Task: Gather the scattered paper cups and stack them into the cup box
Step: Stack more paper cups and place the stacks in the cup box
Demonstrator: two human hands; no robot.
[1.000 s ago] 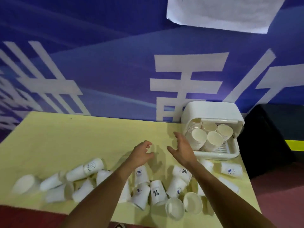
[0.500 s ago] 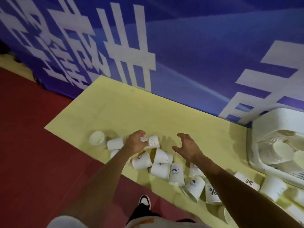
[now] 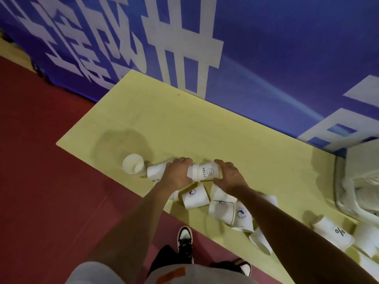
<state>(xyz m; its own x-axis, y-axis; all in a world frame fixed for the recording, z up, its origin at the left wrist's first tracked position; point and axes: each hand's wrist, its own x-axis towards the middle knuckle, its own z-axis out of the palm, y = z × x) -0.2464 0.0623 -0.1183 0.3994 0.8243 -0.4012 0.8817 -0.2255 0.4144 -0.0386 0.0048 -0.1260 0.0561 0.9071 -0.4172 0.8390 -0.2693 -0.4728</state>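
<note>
Near the tabletop's [image 3: 184,124] front edge, left hand [image 3: 178,175] and right hand [image 3: 230,178] clasp the lying HELLO cup's [image 3: 205,171] ends, probably for lifting.

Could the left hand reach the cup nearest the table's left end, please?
Probably yes: the end cup sits close beside the left hand, nothing above it, but that hand is busy gripping a lying cup.

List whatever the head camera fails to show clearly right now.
- Head view: cup box, cut off by the right edge and blurred; contents uncountable.
- Head view: left hand covers where the HELLO cup meets the plain cup; nesting unclear.
- Head view: right forearm hides parts of the cups beneath it.
</note>
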